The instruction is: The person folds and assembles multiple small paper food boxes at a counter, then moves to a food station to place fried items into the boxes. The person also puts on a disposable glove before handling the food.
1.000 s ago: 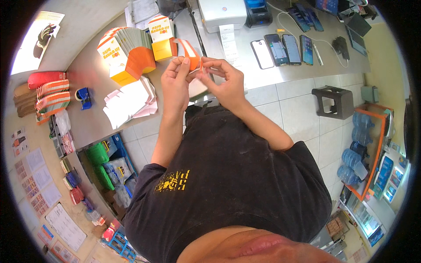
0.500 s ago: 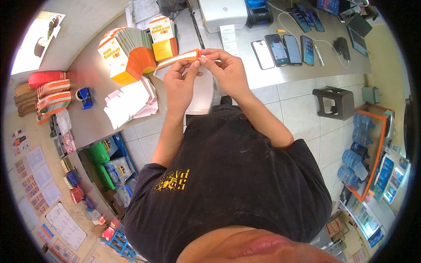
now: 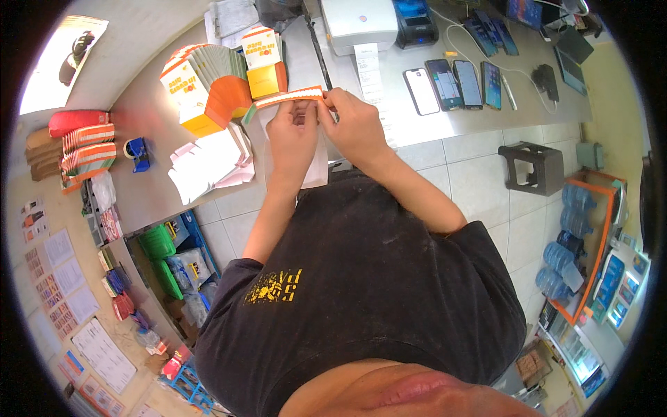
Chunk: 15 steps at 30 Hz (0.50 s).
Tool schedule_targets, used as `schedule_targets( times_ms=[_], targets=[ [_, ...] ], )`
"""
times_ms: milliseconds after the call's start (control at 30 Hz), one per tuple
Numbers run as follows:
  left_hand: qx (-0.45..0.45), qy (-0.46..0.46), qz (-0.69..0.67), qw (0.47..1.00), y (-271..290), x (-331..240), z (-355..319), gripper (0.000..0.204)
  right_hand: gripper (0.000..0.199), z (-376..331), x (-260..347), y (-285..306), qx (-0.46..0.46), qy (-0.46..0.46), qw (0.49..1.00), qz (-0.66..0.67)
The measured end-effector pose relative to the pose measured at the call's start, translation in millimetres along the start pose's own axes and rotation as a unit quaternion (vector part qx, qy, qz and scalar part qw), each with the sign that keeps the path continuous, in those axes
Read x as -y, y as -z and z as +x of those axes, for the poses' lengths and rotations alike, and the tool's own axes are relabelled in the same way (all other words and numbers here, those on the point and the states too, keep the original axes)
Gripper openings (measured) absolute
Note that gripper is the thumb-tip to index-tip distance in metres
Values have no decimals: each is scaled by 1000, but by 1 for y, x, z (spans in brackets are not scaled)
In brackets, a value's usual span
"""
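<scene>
Between my hands is an orange cardboard carton piece (image 3: 288,96), seen edge-on, with a white scalloped strip along its top. My left hand (image 3: 292,128) is closed on its near side, fingers curled under it. My right hand (image 3: 356,126) pinches its right end between thumb and fingers. To the left, a fanned row of orange, white and yellow cartons (image 3: 182,90) stands on the metal table. A smaller stack of the same cartons (image 3: 262,48) sits just behind it. White and pink card sheets (image 3: 212,165) lie nearer me. A pale sheet (image 3: 317,167) shows partly under my wrists.
Several phones (image 3: 467,85) lie on the table (image 3: 389,128) at the right, behind them cables. A white printer (image 3: 361,26) with a paper strip stands at the back. A blue tape dispenser (image 3: 139,154) is at the left. A dark stool (image 3: 533,167) stands on the tiled floor.
My fingertips have separated: the right hand has shifted slightly right to the carton piece's end, and the left hand has turned with its fingers curled. The whole view has shifted slightly.
</scene>
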<state>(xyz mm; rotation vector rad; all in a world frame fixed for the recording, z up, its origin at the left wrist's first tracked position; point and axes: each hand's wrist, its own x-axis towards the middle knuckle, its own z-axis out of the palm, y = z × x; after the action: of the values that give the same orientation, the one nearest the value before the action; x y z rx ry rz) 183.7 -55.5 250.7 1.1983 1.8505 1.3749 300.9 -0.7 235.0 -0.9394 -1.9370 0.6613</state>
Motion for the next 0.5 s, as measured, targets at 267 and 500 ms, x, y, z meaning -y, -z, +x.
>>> schedule_targets(
  times_ms=[267,500],
  targets=[
    [-174,-165,155,958,29,-3,1,16,13,12,-28,12,22,-81,996,-40],
    [-98,-80,-50,991,39,21,14,22,29,17,-12,28,5,-102,995,15]
  ],
)
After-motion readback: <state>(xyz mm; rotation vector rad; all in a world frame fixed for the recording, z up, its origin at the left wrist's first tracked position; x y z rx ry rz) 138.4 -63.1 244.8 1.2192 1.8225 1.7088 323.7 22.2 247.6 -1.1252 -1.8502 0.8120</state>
